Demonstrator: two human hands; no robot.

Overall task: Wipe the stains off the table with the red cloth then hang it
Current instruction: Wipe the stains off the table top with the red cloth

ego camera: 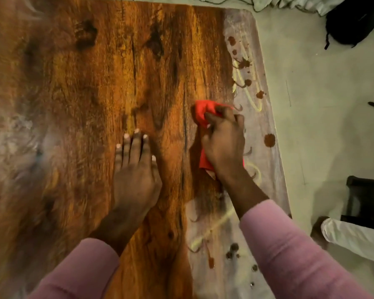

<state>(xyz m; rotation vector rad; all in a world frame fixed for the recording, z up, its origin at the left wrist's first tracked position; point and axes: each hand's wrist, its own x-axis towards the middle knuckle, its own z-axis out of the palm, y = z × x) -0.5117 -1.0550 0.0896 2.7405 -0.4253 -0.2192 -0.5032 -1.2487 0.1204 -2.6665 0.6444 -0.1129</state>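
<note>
You have a single view, from the wide-angle camera on your head. It faces forward and steeply down onto the wooden table (pixel 95 93) and sits close, so the tabletop fills most of the frame. Your left hand (pixel 136 169) and your right hand (pixel 224 147), gripping the red cloth (pixel 203 113), lie near the centre. Your sleeves (pixel 78 272) enter from the bottom edge. A strip of floor (pixel 311 104) runs down the right side.

the left hand (pixel 136 169) is lying flat on the table (pixel 73 93); the right hand (pixel 224 145) is lying beside it on the cloth (pixel 203 111); stains (pixel 269 139) are lying further right.
</note>
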